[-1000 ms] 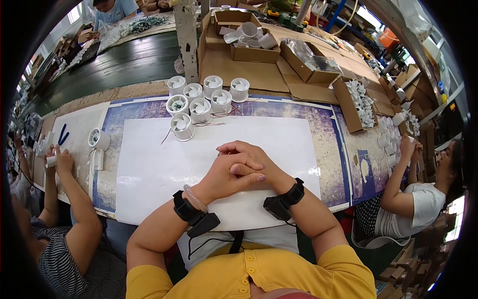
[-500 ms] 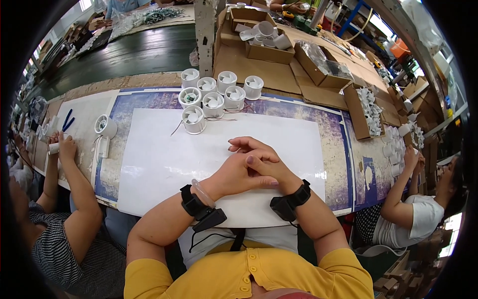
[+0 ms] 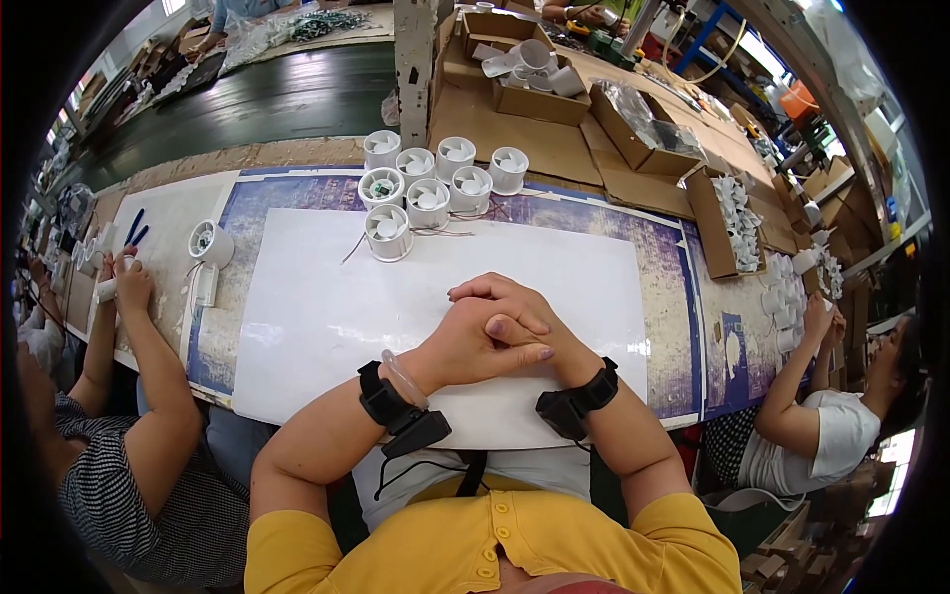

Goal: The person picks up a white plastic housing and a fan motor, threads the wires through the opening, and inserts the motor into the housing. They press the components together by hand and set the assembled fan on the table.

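Note:
My left hand (image 3: 463,340) and my right hand (image 3: 542,319) are clasped together above the white sheet (image 3: 307,317) on the bench in front of me. The right hand's fingers fold over the left hand, and the thumbs cross on the near side. Most of the left fingers are hidden beneath the right hand. Nothing else shows between them. Beyond my hands stands a cluster of several white round fan housings (image 3: 387,234) with white blades inside and thin wires trailing out. One housing in the cluster (image 3: 381,186) shows a green circuit board.
Left of the sheet lie another white housing (image 3: 211,245) and blue-handled pliers (image 3: 137,230), near a co-worker's hands (image 3: 129,282). On the right, a cardboard box (image 3: 725,223) holds small white parts beside another co-worker. Cardboard boxes (image 3: 539,100) and a metal post (image 3: 414,74) stand at the back.
My fingers have settled closer together, the right hand's fingers folding further down over the left. The view has shifted slightly; the fan housings stay in place.

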A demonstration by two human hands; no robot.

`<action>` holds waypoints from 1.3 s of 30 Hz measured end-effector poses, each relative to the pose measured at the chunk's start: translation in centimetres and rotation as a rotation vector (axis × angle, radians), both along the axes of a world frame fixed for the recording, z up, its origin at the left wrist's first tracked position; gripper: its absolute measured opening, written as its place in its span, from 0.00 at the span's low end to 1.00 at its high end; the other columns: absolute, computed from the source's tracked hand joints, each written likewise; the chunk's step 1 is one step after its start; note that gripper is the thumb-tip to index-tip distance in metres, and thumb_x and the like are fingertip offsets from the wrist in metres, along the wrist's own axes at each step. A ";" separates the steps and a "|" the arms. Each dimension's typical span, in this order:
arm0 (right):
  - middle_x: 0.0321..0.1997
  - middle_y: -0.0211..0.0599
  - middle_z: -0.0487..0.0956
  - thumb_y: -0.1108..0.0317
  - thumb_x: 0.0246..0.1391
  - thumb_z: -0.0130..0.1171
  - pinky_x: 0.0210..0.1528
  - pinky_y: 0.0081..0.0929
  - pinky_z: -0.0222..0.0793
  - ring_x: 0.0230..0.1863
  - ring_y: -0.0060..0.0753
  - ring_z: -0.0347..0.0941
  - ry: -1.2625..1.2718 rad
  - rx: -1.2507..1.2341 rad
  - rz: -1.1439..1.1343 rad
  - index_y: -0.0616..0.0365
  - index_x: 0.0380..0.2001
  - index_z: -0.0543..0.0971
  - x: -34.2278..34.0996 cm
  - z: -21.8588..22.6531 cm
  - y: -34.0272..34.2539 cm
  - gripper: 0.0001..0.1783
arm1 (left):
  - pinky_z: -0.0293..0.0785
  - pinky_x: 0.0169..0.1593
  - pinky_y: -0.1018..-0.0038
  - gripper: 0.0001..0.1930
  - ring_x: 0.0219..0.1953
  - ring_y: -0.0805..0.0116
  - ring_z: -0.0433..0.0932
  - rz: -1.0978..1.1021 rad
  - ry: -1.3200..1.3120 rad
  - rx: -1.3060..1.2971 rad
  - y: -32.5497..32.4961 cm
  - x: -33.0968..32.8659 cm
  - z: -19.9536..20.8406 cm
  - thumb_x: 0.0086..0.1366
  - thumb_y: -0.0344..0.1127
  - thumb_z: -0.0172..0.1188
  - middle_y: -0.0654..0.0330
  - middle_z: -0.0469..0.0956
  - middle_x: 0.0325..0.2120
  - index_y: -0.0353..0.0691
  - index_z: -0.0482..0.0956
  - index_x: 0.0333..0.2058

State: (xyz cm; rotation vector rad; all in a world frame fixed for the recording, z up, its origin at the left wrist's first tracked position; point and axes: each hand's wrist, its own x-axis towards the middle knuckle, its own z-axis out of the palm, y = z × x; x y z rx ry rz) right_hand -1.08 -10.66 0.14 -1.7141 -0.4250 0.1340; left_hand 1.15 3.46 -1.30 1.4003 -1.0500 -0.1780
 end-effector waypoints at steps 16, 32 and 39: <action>0.44 0.41 0.76 0.36 0.52 0.54 0.47 0.29 0.70 0.43 0.37 0.74 -0.098 -0.026 -0.026 0.58 0.46 0.77 -0.8 0.6 0.0 0.35 | 0.74 0.39 0.71 0.13 0.36 0.65 0.77 -0.049 -0.024 0.012 0.7 0.0 1.4 0.54 0.38 0.70 0.61 0.79 0.34 0.39 0.79 0.35; 0.45 0.42 0.77 0.35 0.52 0.53 0.47 0.29 0.70 0.44 0.40 0.75 -0.169 -0.110 -0.021 0.59 0.46 0.77 -0.4 0.2 -0.1 0.36 | 0.74 0.40 0.71 0.13 0.36 0.64 0.77 -0.049 -0.070 0.071 0.8 0.5 1.2 0.54 0.40 0.70 0.62 0.80 0.33 0.40 0.79 0.35; 0.44 0.42 0.77 0.36 0.51 0.55 0.47 0.29 0.70 0.44 0.40 0.74 -0.208 -0.173 0.023 0.59 0.47 0.76 0.4 -0.4 -0.8 0.36 | 0.74 0.40 0.71 0.13 0.36 0.63 0.77 -0.081 -0.004 0.124 0.7 0.4 0.9 0.54 0.38 0.70 0.62 0.80 0.34 0.41 0.80 0.36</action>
